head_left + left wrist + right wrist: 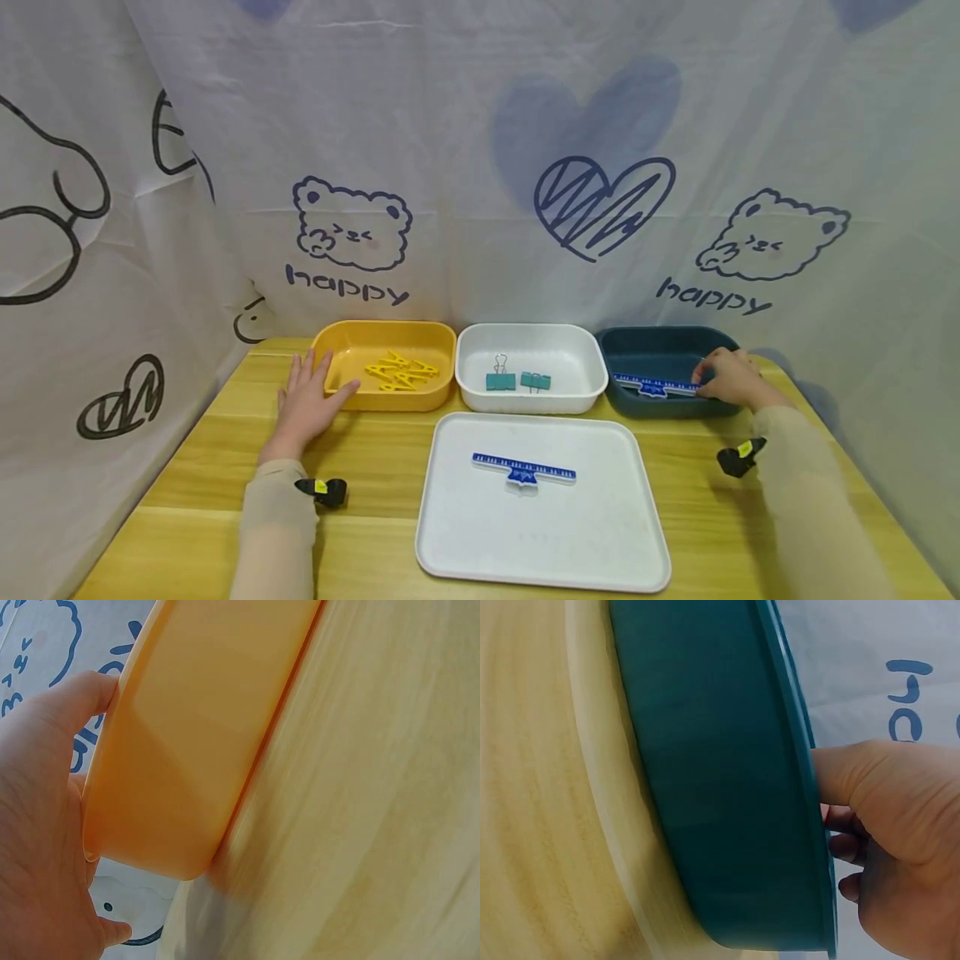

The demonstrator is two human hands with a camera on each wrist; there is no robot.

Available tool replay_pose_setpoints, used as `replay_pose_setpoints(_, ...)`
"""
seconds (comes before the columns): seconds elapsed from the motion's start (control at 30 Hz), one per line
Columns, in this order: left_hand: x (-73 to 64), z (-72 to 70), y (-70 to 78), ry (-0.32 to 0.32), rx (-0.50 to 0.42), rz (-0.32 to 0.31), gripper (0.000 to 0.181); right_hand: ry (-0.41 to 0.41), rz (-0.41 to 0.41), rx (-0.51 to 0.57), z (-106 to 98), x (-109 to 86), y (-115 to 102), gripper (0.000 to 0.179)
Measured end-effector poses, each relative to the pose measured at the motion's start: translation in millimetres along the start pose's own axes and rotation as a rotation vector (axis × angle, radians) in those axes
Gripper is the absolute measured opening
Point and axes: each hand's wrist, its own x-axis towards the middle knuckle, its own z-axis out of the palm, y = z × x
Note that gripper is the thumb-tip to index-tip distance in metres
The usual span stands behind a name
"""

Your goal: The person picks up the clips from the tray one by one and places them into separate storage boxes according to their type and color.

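My right hand (735, 379) reaches over the right rim of the dark teal bin (675, 407). Its thumb and fingers pinch the right end of a long blue page clip (652, 387) printed with ruler-like marks; in the right wrist view the bin wall hides the fingertips. At the left end of the yellow bin (390, 402), my left hand (307, 400) rests with its fingers spread, the thumb over the rim. Several yellow clothespins (401, 372) lie in that bin. A second blue page clip (523, 470) lies on the white tray (540, 550).
Between the coloured bins stands a white bin (532, 403) with two teal binder clips (501, 381). All three bins line the back of the wooden table (367, 533), against a printed cloth (465, 167). The tray lies in front of them.
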Motion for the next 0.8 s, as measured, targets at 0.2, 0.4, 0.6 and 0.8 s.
replay_pose_setpoints(0.2, 0.1, -0.4, 0.3, -0.003, 0.001, -0.002, 0.092, -0.025, 0.019, -0.019, 3.7, 4.3, 3.7, 0.008)
replay_pose_setpoints(0.4, 1.3, 0.3, -0.8, -0.004, 0.007, -0.006, 0.093, -0.041, 0.035, -0.036, 5.0, 7.6, 4.0, 0.006)
replay_pose_setpoints(0.6, 2.8, 1.4, -1.9, 0.002, 0.008, -0.003, 0.092, -0.091, 0.076, -0.018, 3.4, 9.0, 1.0, 0.005)
replay_pose_setpoints(0.8, 2.9, 1.8, -2.6, 0.002, 0.007, -0.003, 0.092, -0.118, 0.118, -0.009, 4.6, 9.4, 0.3, 0.003)
